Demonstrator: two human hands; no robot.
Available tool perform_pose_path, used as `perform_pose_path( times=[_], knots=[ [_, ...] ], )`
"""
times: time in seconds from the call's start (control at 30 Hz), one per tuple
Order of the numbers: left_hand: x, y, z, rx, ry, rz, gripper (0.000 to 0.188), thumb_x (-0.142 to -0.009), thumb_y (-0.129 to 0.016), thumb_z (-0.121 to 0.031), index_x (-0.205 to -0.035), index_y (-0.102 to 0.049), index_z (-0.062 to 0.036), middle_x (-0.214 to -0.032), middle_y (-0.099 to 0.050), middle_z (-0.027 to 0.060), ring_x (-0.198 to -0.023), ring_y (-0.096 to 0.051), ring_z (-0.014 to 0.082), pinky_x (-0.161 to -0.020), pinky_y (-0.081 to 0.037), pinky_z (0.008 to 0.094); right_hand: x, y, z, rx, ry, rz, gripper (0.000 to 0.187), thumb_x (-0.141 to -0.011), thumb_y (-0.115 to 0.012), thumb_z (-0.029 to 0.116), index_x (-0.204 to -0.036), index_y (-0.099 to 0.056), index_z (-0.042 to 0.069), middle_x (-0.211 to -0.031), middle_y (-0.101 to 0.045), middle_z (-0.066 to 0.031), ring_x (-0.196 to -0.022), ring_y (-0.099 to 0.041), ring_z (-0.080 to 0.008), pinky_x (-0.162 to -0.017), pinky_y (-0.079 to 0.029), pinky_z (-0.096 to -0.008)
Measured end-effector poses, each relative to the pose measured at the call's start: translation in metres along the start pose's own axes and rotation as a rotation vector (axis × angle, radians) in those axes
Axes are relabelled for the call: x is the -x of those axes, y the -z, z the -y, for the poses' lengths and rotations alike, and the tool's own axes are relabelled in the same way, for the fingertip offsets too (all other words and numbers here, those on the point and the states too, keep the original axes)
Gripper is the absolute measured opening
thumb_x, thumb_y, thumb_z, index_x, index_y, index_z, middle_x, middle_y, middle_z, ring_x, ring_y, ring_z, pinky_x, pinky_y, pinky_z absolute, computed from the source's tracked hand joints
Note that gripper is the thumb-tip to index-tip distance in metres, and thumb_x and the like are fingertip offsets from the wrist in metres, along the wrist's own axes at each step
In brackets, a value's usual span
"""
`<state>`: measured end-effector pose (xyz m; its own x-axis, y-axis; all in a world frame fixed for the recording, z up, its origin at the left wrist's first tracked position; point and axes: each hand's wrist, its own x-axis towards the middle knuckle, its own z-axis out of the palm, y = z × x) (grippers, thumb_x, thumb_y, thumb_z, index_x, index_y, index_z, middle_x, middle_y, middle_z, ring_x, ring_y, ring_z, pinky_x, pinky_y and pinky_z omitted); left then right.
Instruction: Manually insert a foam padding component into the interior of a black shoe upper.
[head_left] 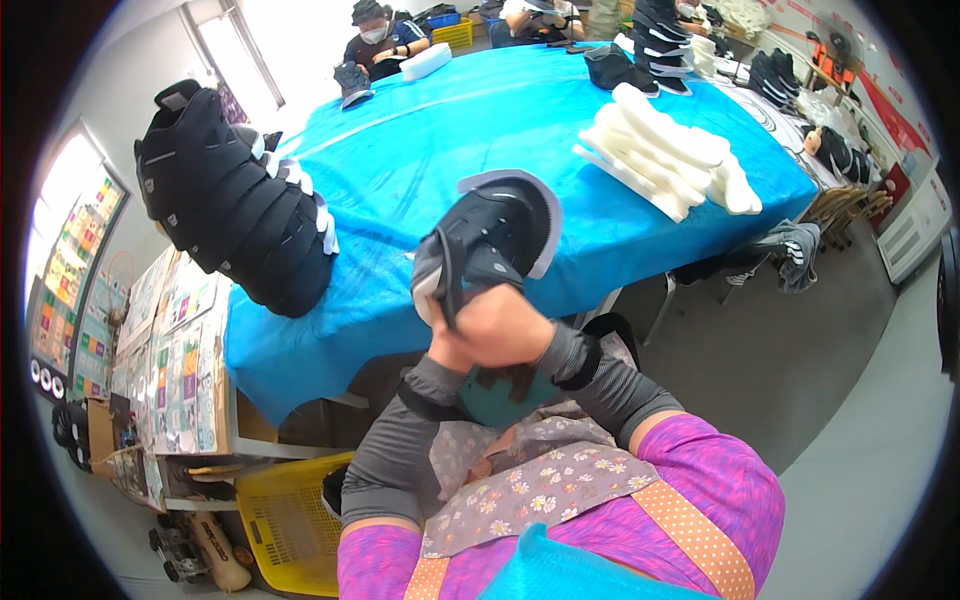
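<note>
A black shoe upper with a pale grey rim is held up in front of me, just over the near edge of the blue-covered table. My right hand is closed around its lower end, slightly blurred. Tucked against it, my left hand grips the same end from the left side, its fingers partly hidden. A tall leaning stack of nested black shoe uppers stands at the table's left. On the right lies a pile of white foam pieces.
More black uppers are stacked at the far right of the table. Across from me a person handles a dark shoe upper beside a white foam piece. A yellow crate sits low at my left, under a paper-covered bench.
</note>
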<state>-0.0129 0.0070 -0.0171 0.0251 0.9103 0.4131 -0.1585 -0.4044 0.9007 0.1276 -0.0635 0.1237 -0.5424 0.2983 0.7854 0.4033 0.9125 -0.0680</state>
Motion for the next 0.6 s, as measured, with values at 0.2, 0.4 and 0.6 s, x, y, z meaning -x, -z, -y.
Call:
perform_pose_path(
  times=[0.2, 0.4, 0.6],
  knots=[
    [-0.026, -0.058, -0.131, -1.229, -0.178, 0.518, 0.032, -0.073, -0.061, -0.015, -0.102, -0.055, -0.0017, -0.105, -0.054, 0.0229, -0.099, -0.053, 0.0356, -0.087, -0.040, 0.0444, 0.026, 0.037, -0.018, -1.066, -1.039, -0.586, 0.023, -0.092, -0.056, 0.026, -0.088, -0.061, 0.003, -0.072, -0.059, 0.0017, -0.059, -0.050, -0.0039, -0.051, -0.038, -0.0204],
    [-0.011, -0.022, -0.124, -0.903, -0.761, 0.139, 0.028, -0.077, -0.065, -0.023, -0.099, -0.053, -0.0098, -0.095, -0.059, 0.0124, -0.088, -0.055, 0.0278, -0.079, -0.039, 0.0446, 0.010, 0.023, -0.032, -1.159, -0.940, -0.831, 0.026, -0.095, -0.051, 0.028, -0.086, -0.060, 0.005, -0.068, -0.055, 0.0056, -0.054, -0.045, -0.0005, -0.045, -0.033, -0.0177],
    [0.032, -0.062, -0.097, -1.126, -0.667, -0.147, 0.042, -0.069, -0.075, -0.026, -0.100, -0.054, -0.0086, -0.101, -0.056, 0.0076, -0.090, -0.051, 0.0273, -0.080, -0.036, 0.0403, 0.008, 0.021, -0.024, -0.721, -0.984, -0.600, 0.040, -0.094, -0.052, 0.029, -0.069, -0.054, -0.003, -0.057, -0.053, -0.0055, -0.052, -0.044, -0.0092, -0.046, -0.038, -0.0295]
  ],
)
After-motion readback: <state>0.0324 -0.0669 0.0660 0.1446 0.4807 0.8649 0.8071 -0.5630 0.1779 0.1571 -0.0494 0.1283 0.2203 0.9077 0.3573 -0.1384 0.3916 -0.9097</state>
